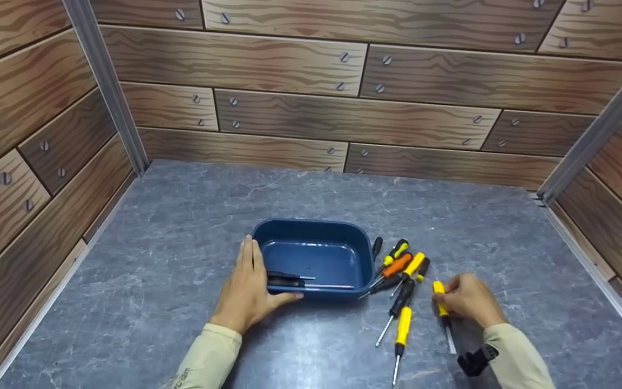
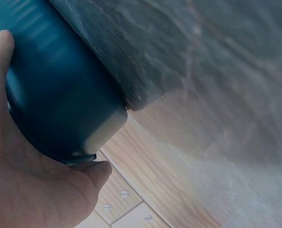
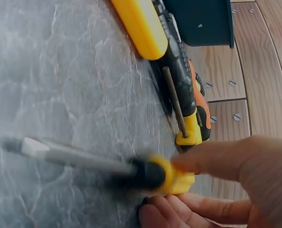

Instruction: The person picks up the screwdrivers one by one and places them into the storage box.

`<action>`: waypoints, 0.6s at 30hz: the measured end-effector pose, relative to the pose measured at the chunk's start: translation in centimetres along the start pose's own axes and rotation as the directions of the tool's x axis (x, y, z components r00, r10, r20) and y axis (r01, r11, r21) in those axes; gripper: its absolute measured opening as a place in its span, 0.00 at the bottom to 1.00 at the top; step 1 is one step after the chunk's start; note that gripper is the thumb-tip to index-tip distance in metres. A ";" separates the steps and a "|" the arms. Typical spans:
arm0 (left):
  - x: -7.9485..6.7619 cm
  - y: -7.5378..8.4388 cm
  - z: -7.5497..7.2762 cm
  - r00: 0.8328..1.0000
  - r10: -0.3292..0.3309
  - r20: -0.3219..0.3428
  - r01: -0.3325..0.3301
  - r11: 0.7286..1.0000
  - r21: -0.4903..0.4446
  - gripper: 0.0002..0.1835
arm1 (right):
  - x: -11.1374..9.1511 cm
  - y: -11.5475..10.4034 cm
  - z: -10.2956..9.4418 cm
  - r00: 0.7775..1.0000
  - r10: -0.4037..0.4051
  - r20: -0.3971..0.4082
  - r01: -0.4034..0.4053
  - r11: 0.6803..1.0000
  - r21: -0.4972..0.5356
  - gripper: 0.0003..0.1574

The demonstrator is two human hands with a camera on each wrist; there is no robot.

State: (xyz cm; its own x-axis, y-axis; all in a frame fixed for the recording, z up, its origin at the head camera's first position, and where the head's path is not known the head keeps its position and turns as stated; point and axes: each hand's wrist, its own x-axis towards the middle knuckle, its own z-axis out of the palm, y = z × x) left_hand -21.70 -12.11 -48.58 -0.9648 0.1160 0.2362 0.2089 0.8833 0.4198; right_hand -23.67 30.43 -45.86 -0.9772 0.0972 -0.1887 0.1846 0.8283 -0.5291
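My left hand lies against the left wall of a blue plastic box, fingers straight along the side and thumb stretched across the front. The left wrist view shows the thumb on the box's outer wall. Inside, dark-handled screwdrivers lie along the front wall. On the right, my right hand pinches the yellow handle of a screwdriver between thumb and fingers. Its shaft points toward me, blurred in the right wrist view.
Several loose screwdrivers lie between the box and my right hand, among them an orange-handled screwdriver and a yellow-handled screwdriver. The grey marbled table is bounded by wood-patterned walls with metal corner posts.
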 end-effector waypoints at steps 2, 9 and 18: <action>0.1 -0.1 -0.1 1.000 0.002 -0.004 -0.002 1.000 -0.001 0.77 | 0.1 -0.1 0.0 1.000 -0.020 -0.006 0.020 1.000 0.005 0.18; 0.0 -0.1 -0.3 1.000 -0.019 0.009 0.019 1.000 0.001 0.77 | 0.4 -1.3 -0.8 0.998 -0.058 -0.022 0.061 0.984 0.168 0.25; 0.0 0.1 -0.2 1.000 -0.016 0.015 0.016 1.000 0.003 0.77 | 1.2 -5.7 -2.3 0.982 -0.181 -0.050 0.188 0.935 0.300 0.28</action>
State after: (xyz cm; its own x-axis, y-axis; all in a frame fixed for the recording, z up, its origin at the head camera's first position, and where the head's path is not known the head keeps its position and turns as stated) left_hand -21.70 -12.11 -48.40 -0.9702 0.1089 0.2165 0.1934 0.8862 0.4209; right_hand -26.13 27.10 -41.23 -0.9985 -0.0269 -0.0481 0.0206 0.6274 -0.7784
